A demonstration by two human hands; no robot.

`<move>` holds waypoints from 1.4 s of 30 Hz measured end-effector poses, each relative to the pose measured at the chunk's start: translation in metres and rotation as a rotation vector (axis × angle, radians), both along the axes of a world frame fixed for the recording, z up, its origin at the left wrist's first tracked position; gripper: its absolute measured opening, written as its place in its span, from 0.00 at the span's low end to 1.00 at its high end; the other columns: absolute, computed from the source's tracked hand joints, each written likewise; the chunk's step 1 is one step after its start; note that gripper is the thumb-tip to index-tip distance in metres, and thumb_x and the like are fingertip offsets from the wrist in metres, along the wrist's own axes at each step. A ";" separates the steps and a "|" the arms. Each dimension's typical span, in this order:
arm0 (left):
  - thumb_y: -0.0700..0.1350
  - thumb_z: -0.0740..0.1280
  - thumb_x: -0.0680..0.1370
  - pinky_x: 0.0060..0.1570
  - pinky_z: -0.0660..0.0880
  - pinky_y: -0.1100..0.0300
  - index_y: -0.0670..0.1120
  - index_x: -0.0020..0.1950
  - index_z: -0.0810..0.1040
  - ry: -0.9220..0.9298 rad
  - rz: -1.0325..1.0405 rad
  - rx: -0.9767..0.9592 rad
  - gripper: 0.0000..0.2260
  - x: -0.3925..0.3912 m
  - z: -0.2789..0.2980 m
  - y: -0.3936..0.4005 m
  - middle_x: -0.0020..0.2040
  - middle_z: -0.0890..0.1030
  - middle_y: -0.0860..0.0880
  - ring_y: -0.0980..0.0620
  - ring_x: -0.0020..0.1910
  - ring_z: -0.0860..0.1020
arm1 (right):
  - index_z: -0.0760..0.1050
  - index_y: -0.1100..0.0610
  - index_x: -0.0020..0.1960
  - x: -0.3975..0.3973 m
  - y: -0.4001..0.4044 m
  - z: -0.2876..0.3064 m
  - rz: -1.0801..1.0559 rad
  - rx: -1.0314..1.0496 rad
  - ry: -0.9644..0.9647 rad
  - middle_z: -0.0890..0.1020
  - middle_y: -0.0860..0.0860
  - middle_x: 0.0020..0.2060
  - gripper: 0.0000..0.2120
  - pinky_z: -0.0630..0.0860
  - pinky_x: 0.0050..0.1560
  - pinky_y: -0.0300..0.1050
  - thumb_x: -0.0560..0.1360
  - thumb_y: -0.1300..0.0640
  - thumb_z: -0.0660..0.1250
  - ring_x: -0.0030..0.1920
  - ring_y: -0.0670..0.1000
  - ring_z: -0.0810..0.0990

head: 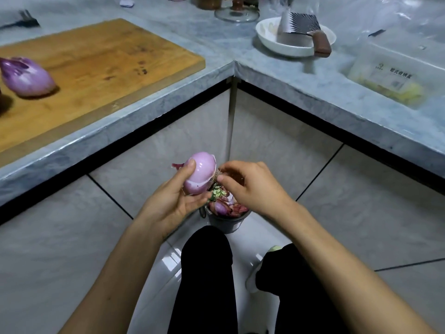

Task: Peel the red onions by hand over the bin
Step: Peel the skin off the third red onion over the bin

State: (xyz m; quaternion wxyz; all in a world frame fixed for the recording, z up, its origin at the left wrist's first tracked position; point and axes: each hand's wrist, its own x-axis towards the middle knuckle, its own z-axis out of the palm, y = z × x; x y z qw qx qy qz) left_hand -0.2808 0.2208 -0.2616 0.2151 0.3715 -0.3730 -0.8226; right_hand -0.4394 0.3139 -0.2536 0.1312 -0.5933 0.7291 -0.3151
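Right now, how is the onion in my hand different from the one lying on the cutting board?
The held onion is gripped in the left hand above the bin, while the right hand pinches skin at its end; the board onion lies untouched on its side on the cutting board. The held onion looks pale pink and rounder; the board onion is darker purple and pointed. Both are mostly peeled red onions.

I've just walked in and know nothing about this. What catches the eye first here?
At the centre, the left hand holds a glossy, mostly peeled red onion while the right hand pinches at its skin, right above a small bin full of peelings on the floor. Another peeled onion lies on the wooden cutting board, far left.
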 end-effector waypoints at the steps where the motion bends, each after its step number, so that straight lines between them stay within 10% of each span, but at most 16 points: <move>1: 0.57 0.69 0.70 0.36 0.82 0.61 0.43 0.55 0.81 -0.029 -0.008 0.002 0.22 -0.001 -0.003 0.001 0.45 0.86 0.43 0.51 0.36 0.84 | 0.79 0.57 0.53 -0.002 -0.001 -0.003 0.025 0.024 0.030 0.82 0.47 0.40 0.14 0.73 0.45 0.43 0.77 0.47 0.68 0.41 0.48 0.79; 13: 0.51 0.64 0.82 0.35 0.81 0.61 0.44 0.55 0.82 -0.199 -0.111 -0.072 0.12 -0.016 -0.020 -0.007 0.45 0.87 0.44 0.51 0.36 0.85 | 0.75 0.59 0.48 -0.019 -0.020 -0.025 0.201 0.180 0.415 0.81 0.59 0.42 0.18 0.72 0.39 0.51 0.80 0.43 0.61 0.42 0.63 0.79; 21: 0.51 0.70 0.75 0.56 0.82 0.52 0.39 0.69 0.76 -0.029 0.016 0.104 0.26 -0.029 -0.034 -0.015 0.61 0.83 0.39 0.47 0.52 0.84 | 0.80 0.62 0.37 -0.030 -0.025 -0.041 0.132 -0.039 -0.083 0.76 0.54 0.25 0.11 0.63 0.29 0.37 0.76 0.57 0.68 0.29 0.52 0.68; 29: 0.44 0.67 0.79 0.51 0.83 0.56 0.39 0.55 0.80 0.011 0.187 0.094 0.10 -0.055 -0.053 -0.013 0.46 0.86 0.42 0.49 0.44 0.85 | 0.76 0.64 0.30 -0.024 -0.039 -0.079 -0.246 -0.062 -0.671 0.74 0.51 0.22 0.15 0.65 0.28 0.40 0.73 0.59 0.70 0.24 0.48 0.68; 33: 0.48 0.77 0.70 0.47 0.83 0.56 0.36 0.60 0.79 -0.140 0.285 -0.070 0.23 -0.063 -0.066 -0.009 0.52 0.83 0.40 0.47 0.47 0.84 | 0.70 0.68 0.29 -0.026 -0.043 -0.099 -0.296 -0.083 -0.485 0.68 0.64 0.24 0.17 0.61 0.25 0.47 0.70 0.56 0.65 0.26 0.49 0.63; 36: 0.57 0.79 0.55 0.46 0.82 0.53 0.39 0.53 0.82 -0.299 0.329 -0.226 0.33 -0.066 -0.075 -0.008 0.46 0.82 0.45 0.49 0.43 0.82 | 0.63 0.64 0.27 -0.028 -0.041 -0.105 -0.258 -0.107 -0.141 0.60 0.56 0.24 0.13 0.59 0.26 0.48 0.67 0.60 0.61 0.28 0.51 0.56; 42: 0.44 0.76 0.73 0.45 0.81 0.52 0.45 0.43 0.80 -0.299 0.312 -0.059 0.06 -0.071 -0.099 -0.014 0.35 0.77 0.47 0.54 0.32 0.78 | 0.69 0.59 0.26 -0.031 -0.028 -0.117 -0.086 -0.153 0.143 0.72 0.55 0.22 0.14 0.60 0.26 0.40 0.68 0.56 0.58 0.23 0.58 0.65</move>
